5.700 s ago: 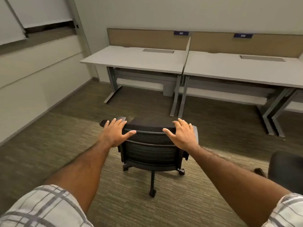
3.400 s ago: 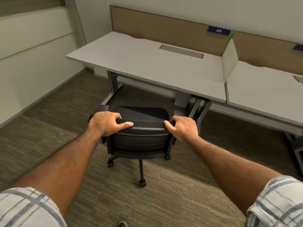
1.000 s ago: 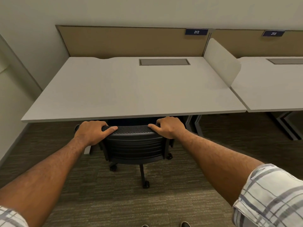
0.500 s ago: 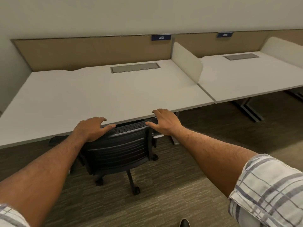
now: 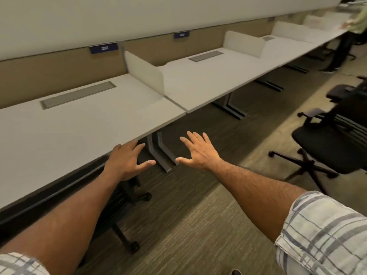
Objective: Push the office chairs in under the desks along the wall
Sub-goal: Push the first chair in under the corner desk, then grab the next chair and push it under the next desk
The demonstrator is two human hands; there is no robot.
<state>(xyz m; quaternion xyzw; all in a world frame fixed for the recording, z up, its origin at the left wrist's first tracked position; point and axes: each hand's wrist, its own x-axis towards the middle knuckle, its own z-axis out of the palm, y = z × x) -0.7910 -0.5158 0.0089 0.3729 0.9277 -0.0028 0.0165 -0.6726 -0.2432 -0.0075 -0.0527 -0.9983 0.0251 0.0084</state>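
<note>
Chairs are what I am moving, and two show. One is tucked under the near worktop (image 5: 79, 132) at about nine o'clock from my hands, only its dark back edge, a leg and casters (image 5: 133, 246) peeking out below the worktop's front edge. The other chair (image 5: 325, 143) stands out on the carpet (image 5: 198, 225) at three o'clock, well apart from the row of worktops, its seat and star base in plain sight; more dark chair parts sit behind it, too jumbled to sort out.

I judge these chairs fairly heavy but easy to roll: five casters on short carpet should glide with a steady push, and the mesh back is stiff enough to steer by. My best hold is the top rail of the backrest, both hands apart, pushing low and straight so the armrests clear the worktop's underside. The seat swivels, so an off-centre shove would spin it.

My left hand (image 5: 127, 161) hangs open, fingers loosely spread, just beside the worktop edge, holding nothing. My right hand (image 5: 196, 151) is fully splayed in the air at one o'clock from the left, empty too.

A person (image 5: 345, 34) stands far off at two o'clock.
</note>
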